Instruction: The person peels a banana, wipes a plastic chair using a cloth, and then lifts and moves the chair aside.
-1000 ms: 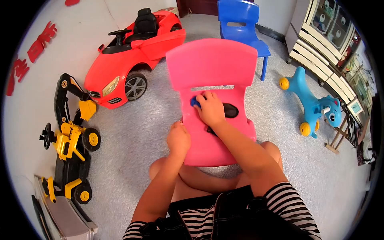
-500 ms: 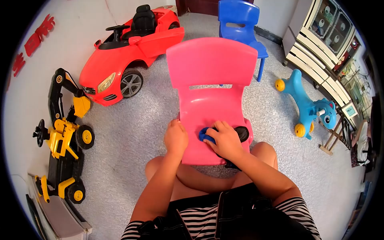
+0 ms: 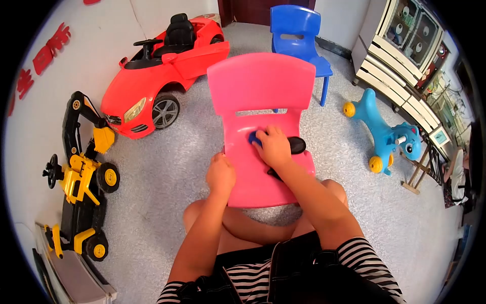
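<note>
A pink plastic chair stands in front of my knees, with its backrest at the far side. My left hand is closed at the left edge of its seat, fingers curled round the rim. Higher on the seat, my right hand is closed over a soft-looking blue and black item. Its blue part shows left of my fingers. A dark, rounded part sticks out to the right, and another black bit shows below my wrist. My palm hides the middle, so its kind is unclear.
A blue chair stands behind the pink one. On the left are a red ride-on car and a yellow-black toy excavator. A blue animal-shaped ride-on toy is on the right, before a white cabinet.
My right hand has moved the blue and black item up the seat, towards the backrest. My left hand keeps its place at the seat edge. The view has shifted slightly.
</note>
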